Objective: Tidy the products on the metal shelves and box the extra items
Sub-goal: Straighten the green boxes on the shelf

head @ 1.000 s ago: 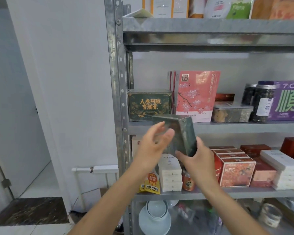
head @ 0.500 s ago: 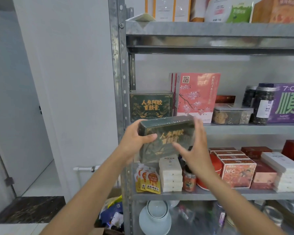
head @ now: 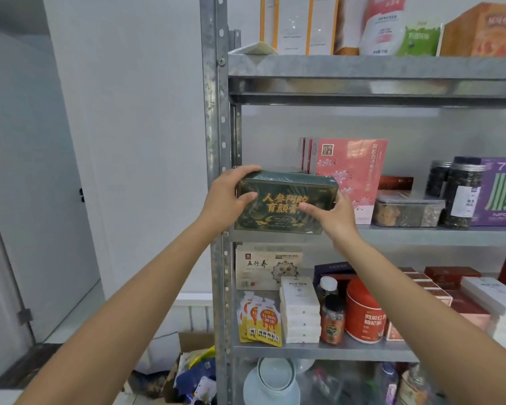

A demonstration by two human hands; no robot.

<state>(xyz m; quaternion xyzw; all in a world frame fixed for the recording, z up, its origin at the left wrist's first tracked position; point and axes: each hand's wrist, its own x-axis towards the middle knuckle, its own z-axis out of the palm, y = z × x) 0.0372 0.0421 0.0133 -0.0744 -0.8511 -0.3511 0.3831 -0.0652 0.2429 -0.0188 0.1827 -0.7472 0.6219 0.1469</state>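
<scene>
Both hands are up at the left end of the middle shelf [head: 421,236], and they have the dark green box [head: 285,200] between them. The left hand [head: 230,197] grips its left end, fingers curled over the top corner and thumb flat on the gold lettering. The right hand [head: 333,211] holds the right end, thumb on the front face and fingers tucked round behind. The box is level, front face towards us, just beside the grey upright post [head: 216,141]. Its lower edge sits right at the shelf's front edge, and I cannot tell whether it is resting there or just above it.

Directly to its right stands a tall pink box [head: 351,176], upright. Further along that shelf come a clear tub [head: 406,210], two dark jars [head: 462,194] and a purple box [head: 503,191] at the right edge.

On the shelf below [head: 319,350], orange and yellow pouches [head: 260,323] lean at the front left corner, with a stack of white boxes [head: 300,314] beside them and a red tin [head: 362,314] further right.

Down on the floor, left of the post, a cardboard box [head: 187,361] holds mixed packets.
</scene>
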